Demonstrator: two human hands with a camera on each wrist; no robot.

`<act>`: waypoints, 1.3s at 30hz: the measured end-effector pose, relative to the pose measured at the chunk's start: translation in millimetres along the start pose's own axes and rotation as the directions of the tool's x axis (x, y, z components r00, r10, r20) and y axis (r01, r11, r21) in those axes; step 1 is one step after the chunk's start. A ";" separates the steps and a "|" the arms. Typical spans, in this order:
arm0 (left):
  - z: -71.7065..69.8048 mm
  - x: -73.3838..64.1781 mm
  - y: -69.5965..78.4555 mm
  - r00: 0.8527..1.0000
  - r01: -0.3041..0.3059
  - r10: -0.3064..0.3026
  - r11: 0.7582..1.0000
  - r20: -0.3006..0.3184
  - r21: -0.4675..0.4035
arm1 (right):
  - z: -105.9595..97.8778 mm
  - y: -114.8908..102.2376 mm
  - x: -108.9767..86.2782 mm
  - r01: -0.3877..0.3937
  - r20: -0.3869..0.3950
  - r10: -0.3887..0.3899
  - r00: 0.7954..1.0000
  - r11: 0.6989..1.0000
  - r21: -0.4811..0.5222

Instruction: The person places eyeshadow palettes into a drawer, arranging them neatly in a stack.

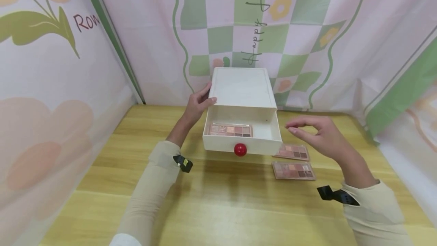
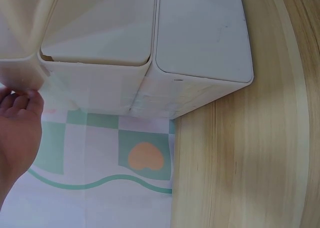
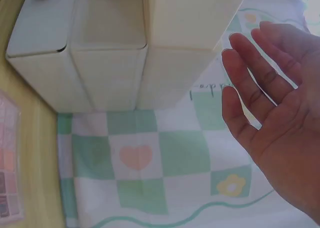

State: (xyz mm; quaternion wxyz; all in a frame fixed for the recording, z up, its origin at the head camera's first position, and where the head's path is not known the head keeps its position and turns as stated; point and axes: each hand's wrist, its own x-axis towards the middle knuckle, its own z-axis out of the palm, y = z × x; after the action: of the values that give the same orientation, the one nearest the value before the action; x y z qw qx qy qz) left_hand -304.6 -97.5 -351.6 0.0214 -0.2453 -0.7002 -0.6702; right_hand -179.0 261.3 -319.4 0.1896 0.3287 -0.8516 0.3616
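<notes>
A white drawer unit [image 1: 242,86] has its top drawer [image 1: 218,144] pulled out, with a red knob [image 1: 240,149] on the front. Inside, an eyeshadow palette [image 1: 230,130] lies toward the left. My left hand [image 1: 196,106] rests against the unit's upper left side, thumb at the front edge of the top; in the left wrist view its fingertips touch the white side. Right of the drawer, my right hand [image 1: 319,136] is in the air, holding nothing. Its fingers look loosely bent and apart in the right wrist view.
Two more eyeshadow palettes [image 1: 294,171] lie on the wooden table [image 1: 211,208] below my right hand, one partly behind the drawer. Lower drawers [image 3: 37,27] are stacked beneath the pulled-out one. A patterned curtain [image 1: 153,48] hangs behind the unit.
</notes>
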 end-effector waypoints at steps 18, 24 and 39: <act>0.7 -0.4 -0.6 1.000 0.002 -0.002 1.000 0.005 0.001 | -3.1 63.9 -39.1 -0.207 -0.055 0.204 0.977 0.977 -0.048; 0.1 0.3 0.1 1.000 -0.005 0.005 1.000 -0.001 -0.006 | -4.9 80.6 -47.1 -0.301 0.047 0.306 0.951 0.949 -0.095; -0.9 0.5 -0.4 1.000 0.013 -0.013 1.000 0.002 0.003 | 8.5 128.1 -75.5 -0.371 0.226 0.412 0.883 0.906 -0.204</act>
State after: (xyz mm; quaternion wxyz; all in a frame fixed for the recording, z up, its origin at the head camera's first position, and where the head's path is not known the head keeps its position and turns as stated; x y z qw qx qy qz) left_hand -305.5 -98.2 -351.7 0.0167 -0.2415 -0.7028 -0.6689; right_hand -215.3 353.9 -430.3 0.0224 0.1790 -0.9434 0.2782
